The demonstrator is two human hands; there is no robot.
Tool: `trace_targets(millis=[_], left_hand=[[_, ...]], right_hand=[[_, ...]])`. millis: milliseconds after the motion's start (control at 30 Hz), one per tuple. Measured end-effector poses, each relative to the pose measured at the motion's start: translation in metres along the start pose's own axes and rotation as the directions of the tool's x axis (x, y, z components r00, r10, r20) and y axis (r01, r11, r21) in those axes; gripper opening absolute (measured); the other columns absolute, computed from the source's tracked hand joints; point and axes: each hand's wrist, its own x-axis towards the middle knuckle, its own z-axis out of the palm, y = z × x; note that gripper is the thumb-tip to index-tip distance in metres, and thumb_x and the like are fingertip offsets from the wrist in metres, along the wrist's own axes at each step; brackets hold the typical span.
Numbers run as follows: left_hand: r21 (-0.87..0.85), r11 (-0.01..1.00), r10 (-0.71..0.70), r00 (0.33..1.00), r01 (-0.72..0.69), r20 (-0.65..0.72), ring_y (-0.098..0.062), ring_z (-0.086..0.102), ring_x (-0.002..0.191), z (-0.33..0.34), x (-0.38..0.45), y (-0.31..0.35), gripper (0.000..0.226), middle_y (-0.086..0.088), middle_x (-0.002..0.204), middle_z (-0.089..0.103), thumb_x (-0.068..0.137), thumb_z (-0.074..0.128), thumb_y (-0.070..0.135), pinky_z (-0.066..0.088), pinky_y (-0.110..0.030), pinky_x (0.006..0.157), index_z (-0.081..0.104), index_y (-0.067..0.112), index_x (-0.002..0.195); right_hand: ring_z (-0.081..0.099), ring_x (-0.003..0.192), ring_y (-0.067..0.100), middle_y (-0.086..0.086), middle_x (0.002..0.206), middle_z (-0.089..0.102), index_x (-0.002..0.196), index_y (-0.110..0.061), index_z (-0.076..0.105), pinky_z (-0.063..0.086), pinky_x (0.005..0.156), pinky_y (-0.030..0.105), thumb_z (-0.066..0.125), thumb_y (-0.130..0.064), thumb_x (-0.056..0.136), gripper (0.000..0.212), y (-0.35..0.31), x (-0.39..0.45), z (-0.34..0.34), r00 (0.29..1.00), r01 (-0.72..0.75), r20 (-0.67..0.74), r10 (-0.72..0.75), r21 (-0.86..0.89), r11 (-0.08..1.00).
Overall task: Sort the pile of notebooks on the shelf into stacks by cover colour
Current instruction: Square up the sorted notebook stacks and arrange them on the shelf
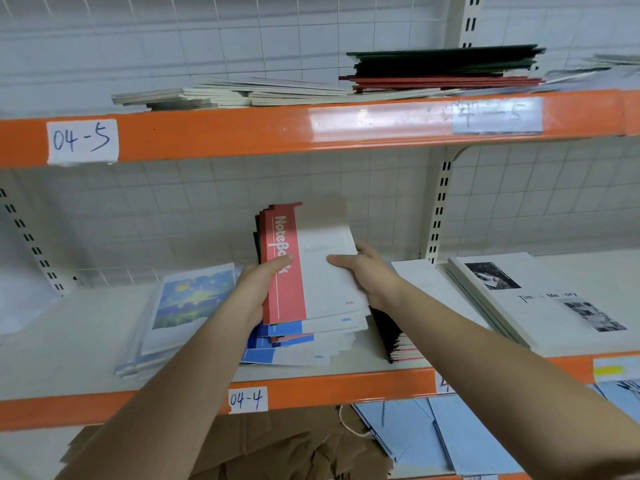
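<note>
**A:** Orange-edged shelf (346, 386) tagged 04-4 (248, 399), white wire grid behind it. What've you got in hand?

**B:** Your left hand (256, 289) grips the spine side of a fanned bundle of notebooks (304, 271), thumb across the red strip of the top cover, over the "Notebook" lettering. Bundle is tilted up off the shelf, top edge toward the grid.

**A:** Right side?

**B:** Your right hand (367, 275) is clamped on the white right edge of the same bundle, thumb on the cover, fingers behind. Both grips closed on it.

**A:** Colours in the bundle?

**B:** Red on top, dark covers showing behind at the upper left. Can't count them.

**A:** Rest of the pile?

**B:** Loose heap (294, 344) lying flat directly under the bundle: blue-and-white covers, a red one between them. Just right of it, a black-covered stack (391, 334) leaning, red edges showing at its base.

**A:** Neighbours on that shelf?

**B:** Left: stack with a blue painted-landscape cover (194, 299). Right: plain white stack (433, 285), then a white stack with black-and-white photos (547, 299).

**A:** Shelf above?

**B:** Tagged 04-5 (82, 140). Pale notebooks (242, 93) spread flat, dark green stack over red ones (446, 69) to the right.

**A:** Below?

**B:** Brown paper (277, 452) and light blue paper bags (433, 434).
</note>
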Motion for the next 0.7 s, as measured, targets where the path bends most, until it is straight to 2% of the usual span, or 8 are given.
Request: trace_targets(millis=[33, 133, 233, 367, 467, 567, 633, 700], left_hand=[[-0.012, 1.000, 0.016, 1.000, -0.016, 0.006, -0.025, 0.072, 0.071, 0.002, 0.002, 0.007, 0.044, -0.013, 0.093, 0.073, 0.080, 0.074, 0.025, 0.055, -0.030, 0.052, 0.061, 0.010, 0.119], [-0.032, 0.996, 0.080, 0.996, -0.081, -0.024, -0.023, 0.070, 0.073, 0.008, 0.009, 0.026, 0.054, -0.015, 0.106, 0.070, 0.078, 0.075, 0.021, 0.055, -0.030, 0.053, 0.054, 0.010, 0.127], [-0.055, 0.989, 0.132, 0.990, -0.135, -0.046, -0.020, 0.070, 0.069, 0.009, 0.013, 0.028, 0.051, -0.013, 0.103, 0.070, 0.076, 0.077, 0.019, 0.055, -0.030, 0.056, 0.054, 0.012, 0.121], [-0.079, 0.981, 0.177, 0.984, -0.178, -0.021, -0.022, 0.072, 0.079, 0.009, 0.014, 0.013, 0.038, -0.009, 0.103, 0.071, 0.075, 0.078, 0.023, 0.057, -0.035, 0.065, 0.056, 0.024, 0.106], [-0.084, 0.977, 0.195, 0.981, -0.196, -0.017, -0.025, 0.072, 0.085, 0.009, 0.014, 0.010, 0.045, -0.007, 0.101, 0.073, 0.075, 0.079, 0.028, 0.057, -0.035, 0.066, 0.056, 0.024, 0.114], [-0.059, 0.980, 0.189, 0.982, -0.188, 0.003, -0.026, 0.073, 0.084, 0.009, 0.012, 0.015, 0.050, -0.009, 0.098, 0.074, 0.074, 0.079, 0.033, 0.057, -0.033, 0.065, 0.061, 0.016, 0.118], [-0.044, 0.977, 0.207, 0.977, -0.209, -0.054, -0.026, 0.073, 0.079, 0.009, 0.011, 0.022, 0.046, -0.008, 0.091, 0.075, 0.071, 0.080, 0.039, 0.057, -0.033, 0.064, 0.066, 0.017, 0.108], [0.012, 0.966, 0.257, 0.953, -0.258, -0.163, -0.027, 0.073, 0.080, 0.011, 0.010, 0.031, 0.043, -0.008, 0.091, 0.075, 0.068, 0.081, 0.044, 0.058, -0.038, 0.071, 0.066, 0.019, 0.101]], right_hand=[[0.073, 0.078, 0.022, 0.007, 0.101, 0.071, 0.115, -0.014, 0.052, 0.059, 0.061, 0.035, 0.070, -0.010, 0.083, 0.037, -0.004, 0.001, 0.001, 1.000, 0.029, 0.007, -0.030, 0.009, 1.000], [0.071, 0.087, 0.025, 0.009, 0.109, 0.070, 0.121, -0.014, 0.051, 0.059, 0.070, 0.039, 0.067, -0.005, 0.083, 0.042, -0.015, 0.006, 0.007, 0.991, 0.127, 0.028, -0.127, 0.010, 0.992], [0.069, 0.098, 0.028, 0.010, 0.114, 0.068, 0.124, -0.016, 0.051, 0.056, 0.084, 0.044, 0.065, -0.004, 0.085, 0.043, -0.018, 0.010, 0.006, 0.985, 0.155, 0.077, -0.152, -0.039, 0.987], [0.069, 0.097, 0.027, 0.010, 0.116, 0.067, 0.125, -0.017, 0.049, 0.058, 0.077, 0.041, 0.065, -0.001, 0.084, 0.047, -0.010, 0.009, -0.004, 0.986, 0.119, 0.122, -0.116, -0.019, 0.993], [0.071, 0.092, 0.025, 0.007, 0.110, 0.070, 0.123, -0.020, 0.052, 0.058, 0.068, 0.037, 0.064, 0.003, 0.082, 0.049, -0.011, 0.009, -0.006, 0.977, 0.100, 0.189, -0.103, 0.025, 0.995], [0.071, 0.093, 0.028, 0.010, 0.110, 0.071, 0.123, -0.019, 0.054, 0.057, 0.068, 0.038, 0.063, 0.005, 0.080, 0.050, -0.016, 0.011, -0.007, 0.969, 0.099, 0.220, -0.110, 0.058, 0.993], [0.070, 0.094, 0.029, 0.011, 0.111, 0.070, 0.124, -0.019, 0.053, 0.058, 0.070, 0.040, 0.062, 0.004, 0.079, 0.050, -0.020, 0.013, -0.003, 0.965, 0.123, 0.230, -0.128, 0.036, 0.992], [0.069, 0.097, 0.030, 0.010, 0.112, 0.069, 0.125, -0.022, 0.051, 0.057, 0.076, 0.044, 0.061, 0.000, 0.077, 0.054, -0.027, 0.015, 0.004, 0.961, 0.170, 0.225, -0.162, -0.016, 0.985]])
